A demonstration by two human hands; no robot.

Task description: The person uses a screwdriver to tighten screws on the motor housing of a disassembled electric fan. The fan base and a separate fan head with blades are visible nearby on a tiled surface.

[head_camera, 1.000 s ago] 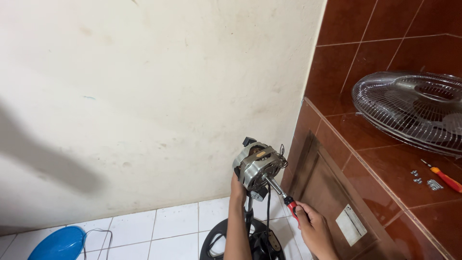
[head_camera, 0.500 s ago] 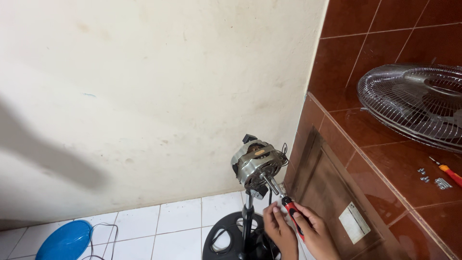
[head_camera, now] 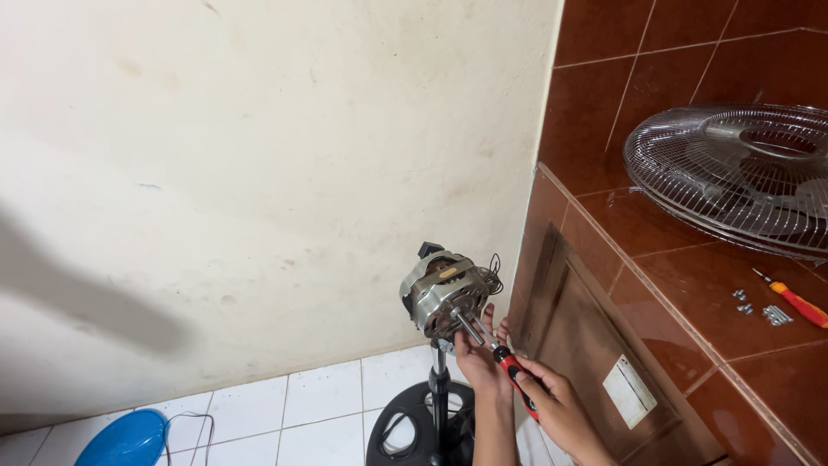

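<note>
With a wire fan guard (head_camera: pixel 733 177), loose screws (head_camera: pixel 759 309) and a spare screwdriver (head_camera: pixel 798 302) on the tiled counter (head_camera: pixel 690 285) well right, the right hand (head_camera: pixel 556 406) grips a red-handled screwdriver (head_camera: pixel 509 369), its tip beside the left hand (head_camera: pixel 479 354) fingers curled below the bare fan motor (head_camera: pixel 444 293).

The left hand (head_camera: pixel 477 355) is up off the lower stand now and sits right at the front of the bare fan motor (head_camera: pixel 444 293), fingers beside the shaft. The right hand (head_camera: pixel 552 404) has closed in too, gripping the red-handled screwdriver (head_camera: pixel 515 378) nearer the motor, tip apparently at the motor's face, though that contact is hard to make out. Both hands now work close together, almost touching.
</note>
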